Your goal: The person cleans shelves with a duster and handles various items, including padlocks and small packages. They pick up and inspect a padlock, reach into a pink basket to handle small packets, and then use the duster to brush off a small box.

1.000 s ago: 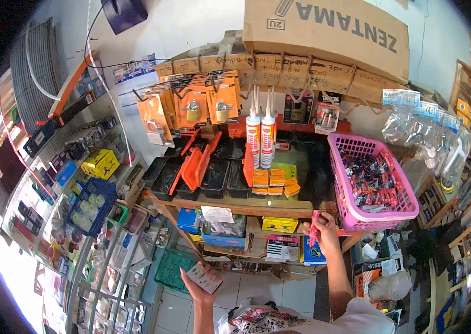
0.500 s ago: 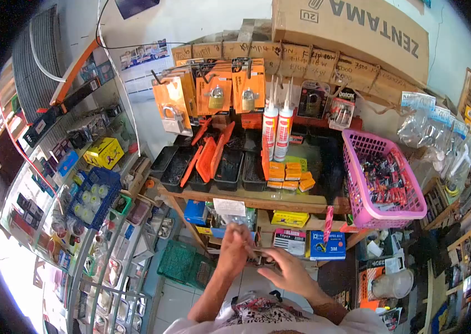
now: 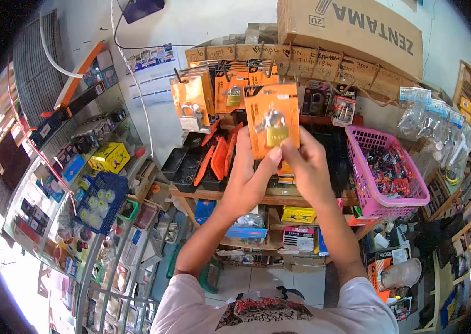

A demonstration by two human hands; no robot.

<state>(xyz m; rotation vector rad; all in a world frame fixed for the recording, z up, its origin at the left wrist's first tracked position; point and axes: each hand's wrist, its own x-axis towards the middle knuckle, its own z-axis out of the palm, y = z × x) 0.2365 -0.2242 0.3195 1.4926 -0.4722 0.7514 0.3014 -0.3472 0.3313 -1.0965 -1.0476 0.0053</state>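
Observation:
Both my hands hold up an orange carded padlock pack in front of the shelf, its face toward me. A brass-coloured padlock with a silver shackle shows on the card. My left hand grips the lower left edge, thumb on the front. On the lower right, my right hand pinches it with the thumb just below the padlock. The fingers behind the card are partly hidden. Beyond it, more carded padlocks hang on hooks along a wooden board. The pack hides part of the shelf.
A pink basket of small packets stands right of my hands. Black trays and orange pieces sit on the left of the shelf. A large cardboard box lies on top. Left stands a glass case with a blue basket.
My hands have risen from low in front of my body up to shelf height. The carded padlock pack is now plainly seen between them, covering the view of the sealant tubes.

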